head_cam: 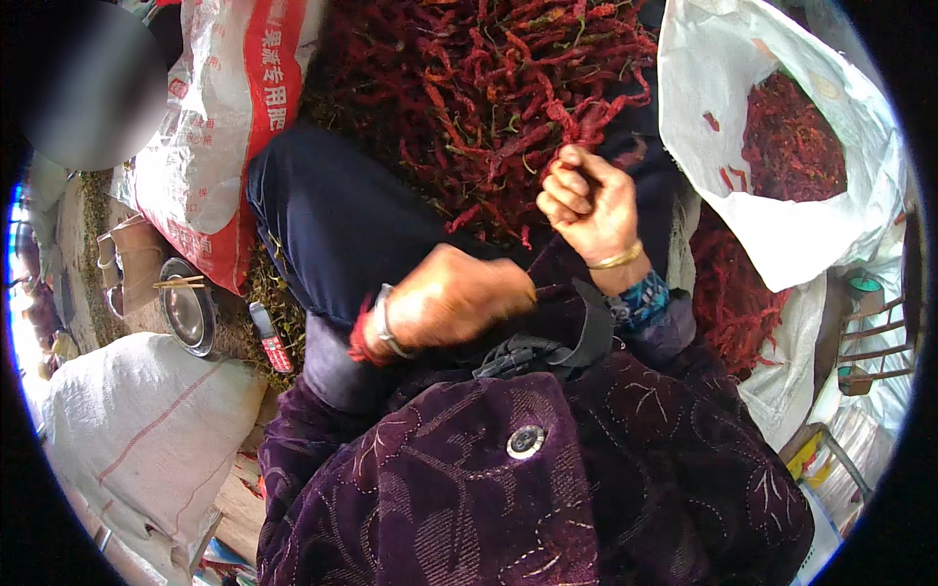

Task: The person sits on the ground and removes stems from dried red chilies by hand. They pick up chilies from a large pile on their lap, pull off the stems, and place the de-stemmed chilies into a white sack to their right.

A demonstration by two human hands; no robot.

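A heap of dried red chili peppers (498, 95), some with green stems, lies in front of me between my legs. My right hand (586, 194) is curled around a bunch of dried chilies (582, 121) at the heap's near right edge. Over my lap is my left hand (454, 297), blurred, with its back up and its fingers curled; what is between its fingertips cannot be made out. An open white woven sack (799, 227) on the right holds more red chilies (795, 139).
Loose chilies (733, 293) lie below the open sack. On the left are a red-and-white printed sack (212, 139), a metal bowl (189, 315) with chopsticks (179, 283) across it, a small bottle (271, 338) and a full white sack (146, 425). A metal rack (879, 337) stands far right.
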